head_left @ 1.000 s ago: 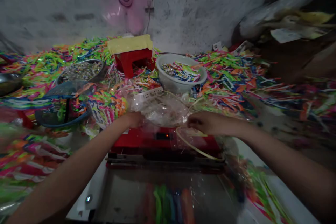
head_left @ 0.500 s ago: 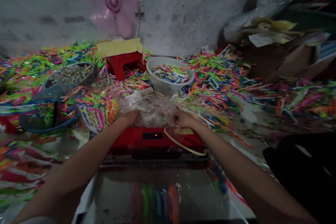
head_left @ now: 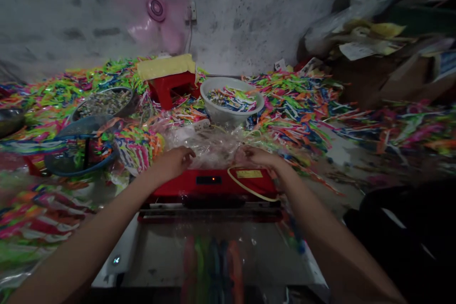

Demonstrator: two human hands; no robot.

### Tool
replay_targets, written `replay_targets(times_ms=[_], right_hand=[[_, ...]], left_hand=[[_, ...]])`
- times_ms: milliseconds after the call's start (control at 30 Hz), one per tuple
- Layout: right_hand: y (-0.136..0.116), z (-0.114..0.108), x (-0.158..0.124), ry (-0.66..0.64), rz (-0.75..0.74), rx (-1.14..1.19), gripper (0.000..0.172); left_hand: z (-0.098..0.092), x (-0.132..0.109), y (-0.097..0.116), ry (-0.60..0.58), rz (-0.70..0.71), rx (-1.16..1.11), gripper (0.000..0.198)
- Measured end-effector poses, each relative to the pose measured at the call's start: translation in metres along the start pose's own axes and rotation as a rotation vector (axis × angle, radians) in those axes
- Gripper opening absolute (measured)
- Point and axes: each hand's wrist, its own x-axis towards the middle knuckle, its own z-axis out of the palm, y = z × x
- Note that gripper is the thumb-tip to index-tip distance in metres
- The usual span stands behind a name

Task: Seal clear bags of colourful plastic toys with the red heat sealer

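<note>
My left hand (head_left: 178, 160) is over the back left of the red heat sealer (head_left: 171, 189), its bent fingers a little apart and nothing visible in them. Beside the sealer's back right, my right hand (head_left: 257, 156) has its fingers closed on the edge of a clear plastic bag (head_left: 215, 149) from a crumpled heap. A cream cord loops over the sealer's red top, where a small orange light glows. In front of the sealer, a row of coloured strips (head_left: 213, 266) lies under clear plastic, blurred and dim.
Loose coloured strips (head_left: 299, 104) cover much of the floor. Behind the sealer stand a white basin (head_left: 231, 116) of strips and a red stool (head_left: 160, 92) with a yellow cover. At left are a metal bowl (head_left: 103, 102) of small pieces and a blue basket (head_left: 81, 168).
My left hand has come up and out of the plastic heap, its fingers loosening. The right hand stays at the heap's right side. The view has shifted slightly.
</note>
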Motion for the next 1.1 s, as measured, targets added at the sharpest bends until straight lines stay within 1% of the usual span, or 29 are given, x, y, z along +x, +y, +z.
replay_targets(times_ms=[33, 67, 133, 167, 200, 267, 333, 367, 400, 433, 500, 533, 600, 633, 667, 733, 800, 833, 900, 1000, 1067, 1100], right_hand=[[0.002, -0.003, -0.014, 0.054, 0.029, 0.038, 0.024], [0.001, -0.004, -0.030, 0.146, 0.064, 0.095, 0.027], [-0.006, 0.001, -0.066, 0.397, 0.130, 0.237, 0.030], [-0.014, 0.007, -0.086, 0.517, 0.155, 0.307, 0.031], [-0.023, 0.014, -0.105, 0.605, 0.172, 0.361, 0.033], [-0.043, 0.034, -0.143, 0.709, 0.212, 0.449, 0.036], [-0.059, 0.058, -0.174, 0.736, 0.246, 0.513, 0.037], [-0.063, 0.070, -0.187, 0.730, 0.266, 0.530, 0.037], [-0.064, 0.082, -0.197, 0.706, 0.290, 0.542, 0.038], [-0.062, 0.093, -0.206, 0.670, 0.320, 0.549, 0.039], [-0.053, 0.111, -0.219, 0.586, 0.384, 0.560, 0.041], [-0.047, 0.117, -0.223, 0.553, 0.406, 0.567, 0.042], [-0.040, 0.122, -0.227, 0.531, 0.424, 0.563, 0.042], [-0.040, 0.122, -0.226, 0.537, 0.417, 0.547, 0.042], [-0.042, 0.119, -0.224, 0.538, 0.390, 0.521, 0.041], [-0.053, 0.108, -0.215, 0.515, 0.268, 0.430, 0.036], [-0.070, 0.094, -0.198, 0.478, 0.110, 0.293, 0.032], [-0.079, 0.087, -0.189, 0.449, 0.052, 0.211, 0.032], [-0.095, 0.073, -0.169, 0.372, 0.019, 0.032, 0.034], [-0.108, 0.056, -0.147, 0.230, 0.098, -0.216, 0.032], [-0.110, 0.049, -0.139, 0.168, 0.141, -0.344, 0.030], [-0.110, 0.045, -0.137, 0.144, 0.145, -0.401, 0.029]], left_hand=[[0.004, -0.002, 0.008, -0.031, 0.025, -0.073, 0.030], [0.009, -0.002, 0.017, -0.073, 0.053, -0.134, 0.027], [0.023, 0.001, 0.038, -0.161, 0.127, -0.191, 0.023], [0.031, 0.005, 0.048, -0.204, 0.172, -0.208, 0.022], [0.039, 0.008, 0.058, -0.243, 0.229, -0.237, 0.021], [0.053, 0.015, 0.076, -0.318, 0.368, -0.356, 0.023], [0.061, 0.020, 0.089, -0.370, 0.485, -0.461, 0.027], [0.062, 0.020, 0.094, -0.362, 0.500, -0.458, 0.028], [0.060, 0.018, 0.096, -0.327, 0.473, -0.407, 0.028], [0.056, 0.013, 0.096, -0.273, 0.402, -0.326, 0.026], [0.042, -0.003, 0.088, -0.118, 0.204, -0.175, 0.022], [0.035, -0.015, 0.079, -0.028, 0.104, -0.138, 0.021], [0.023, -0.043, 0.052, 0.137, -0.037, -0.154, 0.026], [0.020, -0.056, 0.037, 0.181, -0.094, -0.174, 0.027], [0.020, -0.068, 0.021, 0.167, -0.134, -0.193, 0.027], [0.025, -0.083, -0.007, 0.062, -0.221, -0.228, 0.026], [0.035, -0.086, -0.023, -0.050, -0.259, -0.261, 0.027], [0.040, -0.084, -0.027, -0.087, -0.257, -0.278, 0.029], [0.048, -0.077, -0.029, -0.110, -0.230, -0.289, 0.031], [0.055, -0.065, -0.024, -0.102, -0.172, -0.250, 0.020], [0.058, -0.063, -0.022, -0.074, -0.141, -0.257, 0.006], [0.060, -0.064, -0.023, -0.052, -0.132, -0.277, 0.006]])
